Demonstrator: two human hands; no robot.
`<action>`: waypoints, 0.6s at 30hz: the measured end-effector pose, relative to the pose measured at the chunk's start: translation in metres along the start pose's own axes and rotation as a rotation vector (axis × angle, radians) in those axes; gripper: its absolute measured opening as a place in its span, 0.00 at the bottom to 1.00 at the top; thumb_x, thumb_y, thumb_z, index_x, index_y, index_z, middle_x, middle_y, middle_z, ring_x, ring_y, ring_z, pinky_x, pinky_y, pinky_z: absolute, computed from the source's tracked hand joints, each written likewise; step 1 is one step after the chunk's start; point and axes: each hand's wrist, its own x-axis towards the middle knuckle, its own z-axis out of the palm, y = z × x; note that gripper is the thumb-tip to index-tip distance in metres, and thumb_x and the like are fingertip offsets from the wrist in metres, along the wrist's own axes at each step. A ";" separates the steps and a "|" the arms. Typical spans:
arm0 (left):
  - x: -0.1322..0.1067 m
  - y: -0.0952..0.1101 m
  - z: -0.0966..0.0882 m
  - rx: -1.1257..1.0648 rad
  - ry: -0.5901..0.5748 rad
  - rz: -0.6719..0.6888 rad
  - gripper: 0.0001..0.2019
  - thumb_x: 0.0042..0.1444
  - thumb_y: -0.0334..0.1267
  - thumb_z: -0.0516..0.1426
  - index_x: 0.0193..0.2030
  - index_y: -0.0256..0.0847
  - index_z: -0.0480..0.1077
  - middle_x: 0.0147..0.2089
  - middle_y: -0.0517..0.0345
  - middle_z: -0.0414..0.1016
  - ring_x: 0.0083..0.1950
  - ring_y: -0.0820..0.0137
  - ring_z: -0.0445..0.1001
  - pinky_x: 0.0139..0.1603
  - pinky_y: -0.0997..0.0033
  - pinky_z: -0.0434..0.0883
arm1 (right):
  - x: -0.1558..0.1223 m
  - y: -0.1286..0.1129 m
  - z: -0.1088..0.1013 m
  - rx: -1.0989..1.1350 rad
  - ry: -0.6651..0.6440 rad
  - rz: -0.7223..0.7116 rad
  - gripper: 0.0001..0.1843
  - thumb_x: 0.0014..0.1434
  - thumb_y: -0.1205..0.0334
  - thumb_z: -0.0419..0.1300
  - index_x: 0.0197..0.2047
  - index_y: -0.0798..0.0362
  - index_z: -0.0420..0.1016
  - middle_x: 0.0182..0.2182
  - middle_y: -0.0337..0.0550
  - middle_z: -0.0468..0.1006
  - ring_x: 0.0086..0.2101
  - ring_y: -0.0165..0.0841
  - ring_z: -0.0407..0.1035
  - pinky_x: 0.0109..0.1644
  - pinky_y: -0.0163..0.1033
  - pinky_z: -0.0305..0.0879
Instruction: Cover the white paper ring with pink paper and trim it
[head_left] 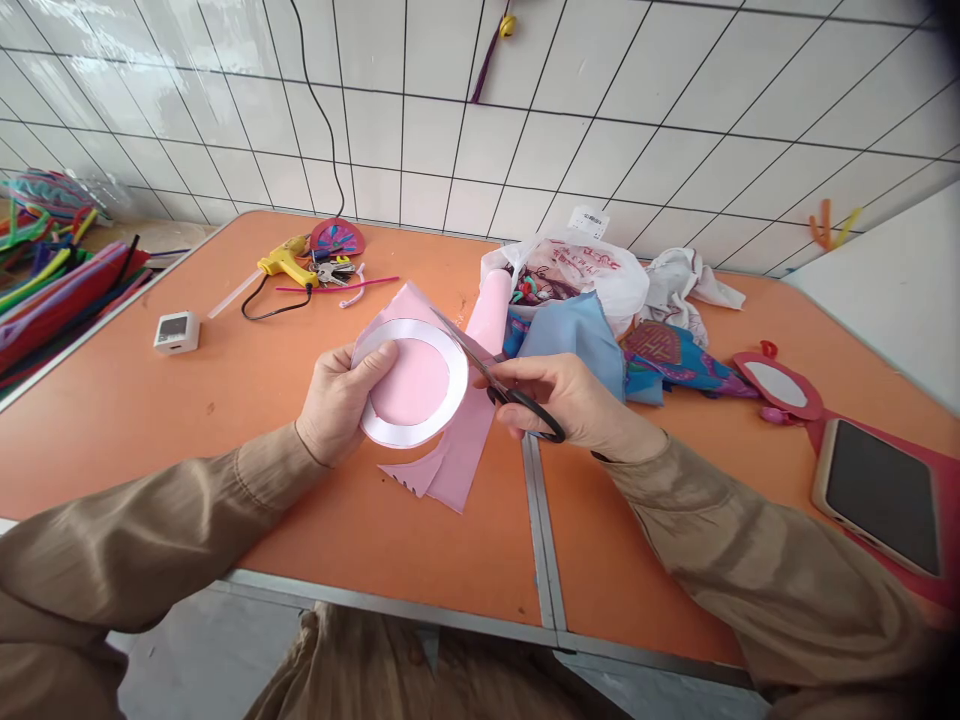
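My left hand (pixel 341 398) holds a piece of pink fabric (pixel 454 460) with a white ring (pixel 417 382) lying on top of it, thumb pressing on the ring's left side. My right hand (pixel 570 400) grips black-handled scissors (pixel 504 385), whose blades reach up and left along the ring's right edge over the fabric. Loose pink fabric hangs below the ring down to the orange table (pixel 225 400). A pink fabric roll (pixel 489 310) lies just behind the scissors.
A yellow glue gun (pixel 285 265), keys (pixel 334 270) and a small white device (pixel 177 331) lie at the back left. Pipe cleaners (pixel 45 290) are piled at far left. A plastic bag (pixel 577 275), blue cloth (pixel 577 335), a red-rimmed disc (pixel 780 385) and a phone (pixel 881 495) sit on the right.
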 end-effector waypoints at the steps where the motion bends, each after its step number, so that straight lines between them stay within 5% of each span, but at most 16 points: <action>1: 0.000 0.000 0.000 -0.002 -0.002 -0.002 0.20 0.36 0.51 0.71 0.25 0.35 0.77 0.24 0.56 0.77 0.23 0.70 0.73 0.23 0.74 0.69 | 0.000 0.001 -0.001 -0.022 0.003 -0.001 0.20 0.49 0.51 0.70 0.44 0.49 0.79 0.29 0.41 0.74 0.23 0.30 0.66 0.25 0.39 0.69; 18: 0.000 -0.001 -0.001 -0.026 -0.026 -0.023 0.18 0.39 0.49 0.71 0.26 0.35 0.78 0.25 0.56 0.79 0.23 0.71 0.74 0.21 0.75 0.69 | 0.002 -0.001 -0.008 -0.036 0.036 -0.090 0.21 0.44 0.52 0.73 0.41 0.51 0.80 0.38 0.48 0.81 0.38 0.40 0.75 0.41 0.47 0.75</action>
